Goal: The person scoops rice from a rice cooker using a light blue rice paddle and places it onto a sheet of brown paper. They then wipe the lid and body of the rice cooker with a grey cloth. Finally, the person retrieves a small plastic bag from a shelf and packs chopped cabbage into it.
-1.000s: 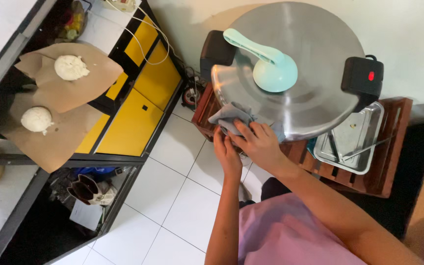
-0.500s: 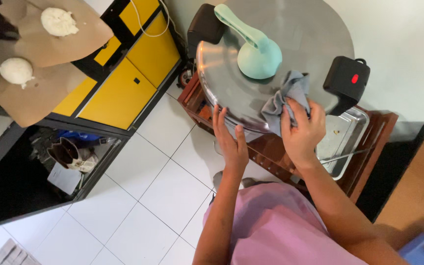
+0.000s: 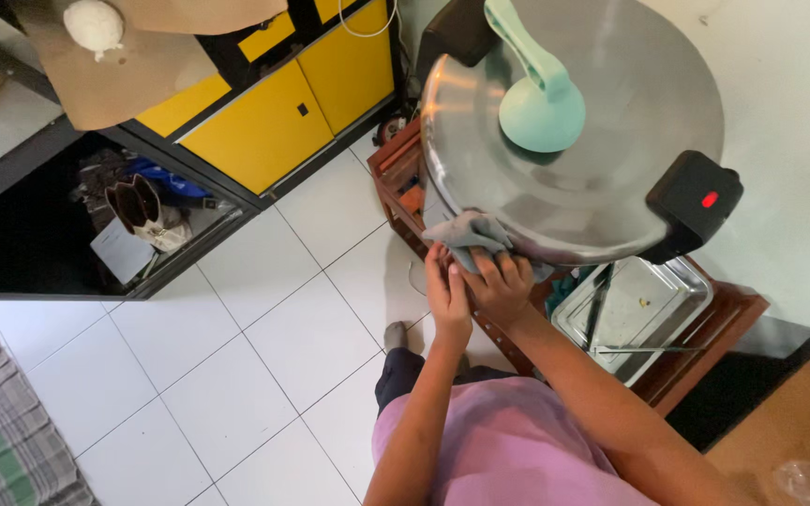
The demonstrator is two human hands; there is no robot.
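A grey cloth (image 3: 476,232) is bunched against the near rim of the round steel griddle plate (image 3: 602,122), where you are pressing it with your right hand (image 3: 499,281), grip clenched on the fabric. Your left hand (image 3: 446,292) is touching the cloth's lower edge, fingers loosely curled, grasping nothing. A mint-green spreader (image 3: 541,98) is resting on the plate.

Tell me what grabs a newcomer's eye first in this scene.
The big round steel griddle plate fills the upper right, with a mint-green spreader tool resting on it and a black control box with a red light at its rim. At its near edge, both hands, the right hand and the left hand, press a grey cloth against the rim. The bright yellow cabinet doors stand out at upper left.
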